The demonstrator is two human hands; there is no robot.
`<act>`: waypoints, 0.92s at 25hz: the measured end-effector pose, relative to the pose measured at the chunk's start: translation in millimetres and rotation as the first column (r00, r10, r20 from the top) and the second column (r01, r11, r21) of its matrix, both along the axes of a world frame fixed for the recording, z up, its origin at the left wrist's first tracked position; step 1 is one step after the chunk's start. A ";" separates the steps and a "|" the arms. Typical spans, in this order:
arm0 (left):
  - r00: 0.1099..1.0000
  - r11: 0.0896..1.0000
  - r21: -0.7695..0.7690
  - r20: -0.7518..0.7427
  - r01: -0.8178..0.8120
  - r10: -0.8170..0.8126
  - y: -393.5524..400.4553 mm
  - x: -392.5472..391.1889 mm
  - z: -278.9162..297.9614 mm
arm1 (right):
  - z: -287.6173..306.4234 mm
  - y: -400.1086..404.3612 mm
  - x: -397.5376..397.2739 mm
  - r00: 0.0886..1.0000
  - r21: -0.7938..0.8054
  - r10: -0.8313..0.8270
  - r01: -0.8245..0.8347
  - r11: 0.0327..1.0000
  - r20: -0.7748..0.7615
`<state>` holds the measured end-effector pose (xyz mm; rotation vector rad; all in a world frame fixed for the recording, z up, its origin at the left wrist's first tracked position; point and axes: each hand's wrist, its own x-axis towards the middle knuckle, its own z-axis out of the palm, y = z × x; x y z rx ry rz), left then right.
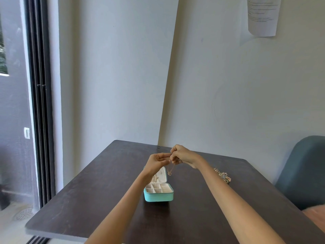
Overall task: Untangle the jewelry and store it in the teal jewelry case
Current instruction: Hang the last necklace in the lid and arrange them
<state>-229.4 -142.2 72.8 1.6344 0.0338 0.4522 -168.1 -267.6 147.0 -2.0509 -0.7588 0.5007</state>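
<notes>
Both hands were raised above the middle of the dark desk [91, 199], meeting just beyond the teal jewelry case [158, 195]. The left hand [157, 163] pinched a thin gold chain [171, 169] between thumb and fingertips, and the right hand [181, 155], fingers curled, gripped the same chain right beside it, so the two hands nearly touched. From that pinch the chain hung in a short loop ending in a small pendant, in front of the case's raised lid; whether it touched the lid could not be told. The case sat open on the desk near its centre, lid upright on the far side, pale divided compartments facing up, with something pale and metallic propped against the lid lining. At about 2 o'clock from the case, well apart from it, a tangled heap of jewelry [223, 175] lay on the desk just past the right forearm. The desk's far edge ran close to the wall at 12 o'clock; its left edge slanted toward a sliding door frame [41, 103]; bare dark surface stretched at 9 o'clock and at 6 o'clock toward the near edge. A blue-grey chair [304, 173] stood at 3 o'clock, beside the desk's right edge.
</notes>
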 end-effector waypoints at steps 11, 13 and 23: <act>0.995 0.976 0.195 -0.004 -0.095 0.098 1.7 0.4 2.2 | -2.0 -9.1 -1.9 0.997 -0.005 -0.004 0.004 1.000 0.083; 0.991 0.963 0.243 -0.038 -0.113 0.126 3.4 0.7 2.7 | -10.9 -12.9 4.7 0.994 0.022 0.013 -0.016 1.000 0.110; 0.977 0.940 0.312 -0.110 -0.142 0.184 12.7 5.5 -0.6 | -28.8 -8.8 10.7 0.837 -0.059 -0.016 0.057 0.997 0.547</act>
